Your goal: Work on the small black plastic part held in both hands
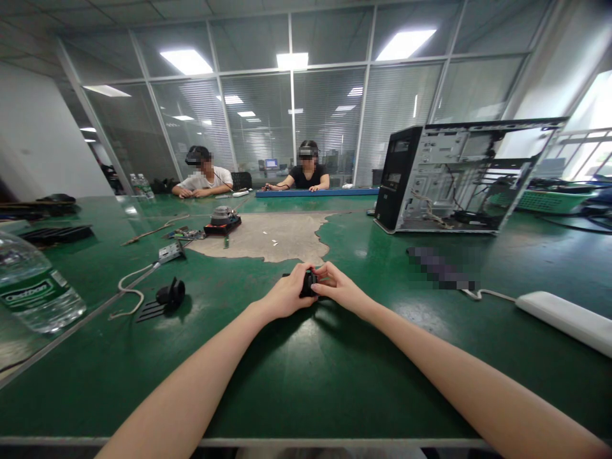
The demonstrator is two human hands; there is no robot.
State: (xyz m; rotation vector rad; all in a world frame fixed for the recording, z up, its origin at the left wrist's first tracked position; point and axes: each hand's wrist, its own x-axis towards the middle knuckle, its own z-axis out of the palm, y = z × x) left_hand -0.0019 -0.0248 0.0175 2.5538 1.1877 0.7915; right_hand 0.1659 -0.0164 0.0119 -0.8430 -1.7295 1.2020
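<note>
My left hand (287, 294) and my right hand (338, 288) meet over the green table, both closed around a small black part (308, 284). Fingers cover most of it, so its exact kind is hidden. To the left lies a black plastic piece (168, 298) with a round end and flat prongs. Beyond it sits a small metal box (171, 252) with a pale cable attached. A bare tan patch (277, 239) of tabletop lies past my hands, with a dark round-topped device (223, 220) at its left edge.
An opened computer case (406, 178) stands at the back right, near a green basket (549, 201). A white power strip (564, 315) lies at the right. A large water bottle (36, 287) is at the left. Two people sit across the table behind a blue bar (315, 192).
</note>
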